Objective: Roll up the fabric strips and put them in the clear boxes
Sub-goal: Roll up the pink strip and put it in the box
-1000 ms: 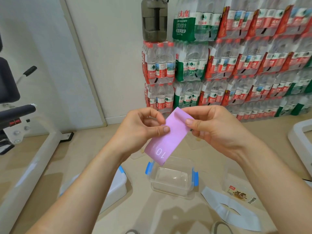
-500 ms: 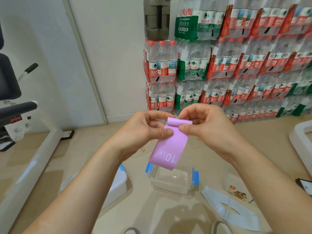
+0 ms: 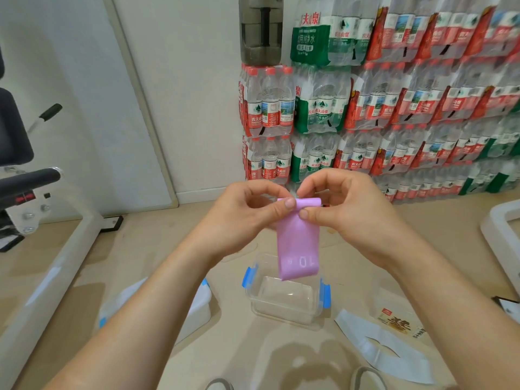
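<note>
A pink fabric strip [image 3: 298, 243] marked "10" hangs straight down between my hands, its top end curled into a small roll. My left hand [image 3: 247, 218] pinches the roll's left side with thumb and fingers. My right hand [image 3: 349, 212] pinches the right side. Below the strip's free end, an open clear box [image 3: 284, 301] with blue clips sits on the floor with nothing visible inside. A white strip [image 3: 385, 350] lies flat on the floor at the lower right.
A white lidded box with blue clips [image 3: 197, 308] sits left of the clear box, partly behind my left forearm. Stacked packs of water bottles [image 3: 394, 108] line the wall. A white exercise frame [image 3: 42, 266] runs along the left. A labelled clear bag [image 3: 399, 322] lies right.
The strip's top end has been rolled over into a small coil, and the strip has turned from slanted to hanging straight down over the clear box.
</note>
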